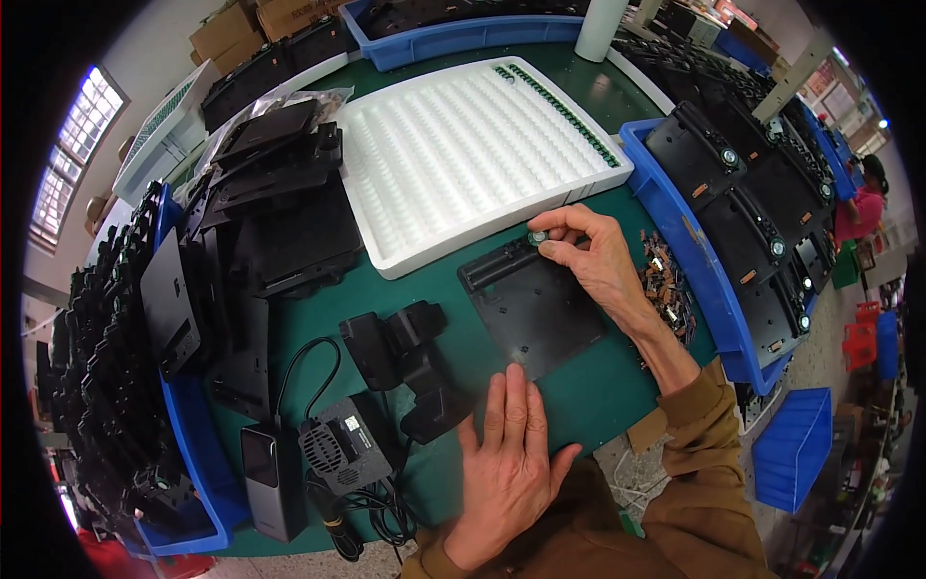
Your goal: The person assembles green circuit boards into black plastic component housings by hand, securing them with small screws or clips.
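A black plastic panel (536,314) with a raised ridge along its far edge lies flat on the green table in front of me. At its far corner my right hand (590,259) pinches a small round part (537,237), greenish with a shiny middle, between thumb and fingertips. Whether the part is seated in the panel cannot be made out. My left hand (508,463) lies flat with its fingers stretched out, their tips at the panel's near edge. It holds nothing.
A white foam tray (386,262) with one row of green parts stands behind the panel. Small metal pieces (666,289) lie right, beside a blue bin (690,227) of black panels. Stacked black panels (275,217), a black device (349,446) with cables and a power bank (275,482) stand left.
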`<state>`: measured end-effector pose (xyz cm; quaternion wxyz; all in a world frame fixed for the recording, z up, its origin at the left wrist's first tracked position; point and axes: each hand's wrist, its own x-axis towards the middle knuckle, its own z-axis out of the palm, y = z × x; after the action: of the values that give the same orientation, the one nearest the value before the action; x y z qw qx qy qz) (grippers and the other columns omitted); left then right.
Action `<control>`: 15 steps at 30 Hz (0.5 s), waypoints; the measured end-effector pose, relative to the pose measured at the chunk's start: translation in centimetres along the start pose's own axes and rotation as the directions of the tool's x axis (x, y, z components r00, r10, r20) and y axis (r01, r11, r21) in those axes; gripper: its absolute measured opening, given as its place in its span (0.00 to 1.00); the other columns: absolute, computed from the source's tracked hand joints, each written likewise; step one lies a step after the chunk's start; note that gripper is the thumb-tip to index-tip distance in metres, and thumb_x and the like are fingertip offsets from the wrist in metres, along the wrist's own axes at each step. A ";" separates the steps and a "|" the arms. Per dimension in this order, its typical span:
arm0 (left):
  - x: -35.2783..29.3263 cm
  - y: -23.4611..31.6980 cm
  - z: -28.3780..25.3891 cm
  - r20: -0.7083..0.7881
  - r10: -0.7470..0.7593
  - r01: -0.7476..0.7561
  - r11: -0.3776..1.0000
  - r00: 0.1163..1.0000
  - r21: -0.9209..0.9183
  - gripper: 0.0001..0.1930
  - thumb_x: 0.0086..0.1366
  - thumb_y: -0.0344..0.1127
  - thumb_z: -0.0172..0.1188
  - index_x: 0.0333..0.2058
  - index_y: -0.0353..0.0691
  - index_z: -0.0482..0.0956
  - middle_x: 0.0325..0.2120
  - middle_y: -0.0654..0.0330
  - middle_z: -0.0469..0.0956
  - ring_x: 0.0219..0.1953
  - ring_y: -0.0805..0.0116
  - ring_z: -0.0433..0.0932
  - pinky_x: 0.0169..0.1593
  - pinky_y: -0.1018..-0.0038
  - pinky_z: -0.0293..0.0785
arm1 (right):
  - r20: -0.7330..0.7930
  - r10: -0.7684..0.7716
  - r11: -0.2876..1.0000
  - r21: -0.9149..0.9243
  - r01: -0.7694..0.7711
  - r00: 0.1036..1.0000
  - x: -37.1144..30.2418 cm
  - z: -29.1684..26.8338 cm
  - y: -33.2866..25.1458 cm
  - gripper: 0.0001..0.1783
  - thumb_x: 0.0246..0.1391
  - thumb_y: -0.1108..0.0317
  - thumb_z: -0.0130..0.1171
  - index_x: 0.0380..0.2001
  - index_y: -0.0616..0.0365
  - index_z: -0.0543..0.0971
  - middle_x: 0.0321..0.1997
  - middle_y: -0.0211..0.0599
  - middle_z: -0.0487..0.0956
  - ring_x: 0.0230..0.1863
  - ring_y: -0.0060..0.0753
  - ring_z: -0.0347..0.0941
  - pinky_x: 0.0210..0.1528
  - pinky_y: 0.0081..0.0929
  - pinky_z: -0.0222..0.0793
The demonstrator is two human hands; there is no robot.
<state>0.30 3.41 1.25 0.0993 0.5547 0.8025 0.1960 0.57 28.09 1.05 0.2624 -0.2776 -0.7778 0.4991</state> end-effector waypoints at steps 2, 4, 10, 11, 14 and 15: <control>0.0 0.0 0.0 -0.005 0.003 -0.003 1.000 1.000 0.007 0.43 0.55 0.52 0.67 0.61 0.25 0.65 0.69 0.42 0.55 0.70 0.47 0.56 0.67 0.44 0.49 | 0.014 -0.002 1.000 0.010 0.002 1.000 0.1 -0.2 0.1 0.13 0.47 0.78 0.64 0.39 0.60 0.85 0.31 0.27 0.74 0.31 0.21 0.68 0.38 0.19 0.67; 0.0 0.1 0.0 -0.012 0.007 -0.007 1.000 1.000 0.014 0.43 0.55 0.52 0.67 0.61 0.26 0.65 0.68 0.42 0.55 0.70 0.47 0.56 0.67 0.43 0.49 | 0.029 -0.005 1.000 0.019 0.005 1.000 0.1 -0.4 0.1 0.13 0.48 0.78 0.64 0.39 0.61 0.85 0.32 0.28 0.74 0.31 0.21 0.69 0.39 0.19 0.67; 0.0 0.1 0.1 -0.008 0.006 -0.006 1.000 1.000 0.014 0.43 0.55 0.52 0.67 0.61 0.25 0.65 0.68 0.42 0.55 0.70 0.47 0.56 0.67 0.44 0.48 | -0.033 0.032 0.990 0.137 -0.027 0.999 -0.2 -0.2 0.8 0.11 0.53 0.76 0.62 0.39 0.61 0.85 0.32 0.30 0.77 0.34 0.20 0.71 0.38 0.19 0.67; 0.0 0.1 0.1 -0.009 0.006 -0.006 1.000 1.000 0.014 0.43 0.55 0.52 0.67 0.61 0.25 0.65 0.68 0.42 0.56 0.70 0.47 0.56 0.67 0.44 0.48 | -0.043 0.025 0.997 0.081 -0.022 0.999 -0.3 -0.1 0.4 0.10 0.52 0.76 0.62 0.39 0.62 0.85 0.32 0.30 0.77 0.33 0.20 0.71 0.38 0.19 0.67; 0.0 0.1 0.1 -0.013 0.007 -0.007 1.000 1.000 0.013 0.43 0.55 0.52 0.67 0.61 0.25 0.65 0.68 0.42 0.56 0.70 0.47 0.56 0.67 0.44 0.48 | -0.045 0.022 0.999 0.029 -0.020 0.999 -0.1 -0.1 0.4 0.10 0.52 0.75 0.62 0.39 0.63 0.85 0.32 0.30 0.78 0.33 0.20 0.71 0.38 0.21 0.67; 0.0 0.1 0.1 -0.017 0.009 -0.009 1.000 1.000 0.013 0.43 0.55 0.52 0.67 0.61 0.25 0.65 0.68 0.42 0.56 0.70 0.47 0.56 0.67 0.44 0.48 | -0.039 0.025 0.999 0.033 -0.024 0.999 -0.1 -0.1 0.5 0.10 0.52 0.75 0.62 0.39 0.63 0.84 0.32 0.30 0.78 0.32 0.21 0.71 0.37 0.22 0.67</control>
<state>0.39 3.45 1.23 0.0879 0.5573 0.8020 0.1963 0.75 28.26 0.65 0.2759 -0.2924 -0.7610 0.5092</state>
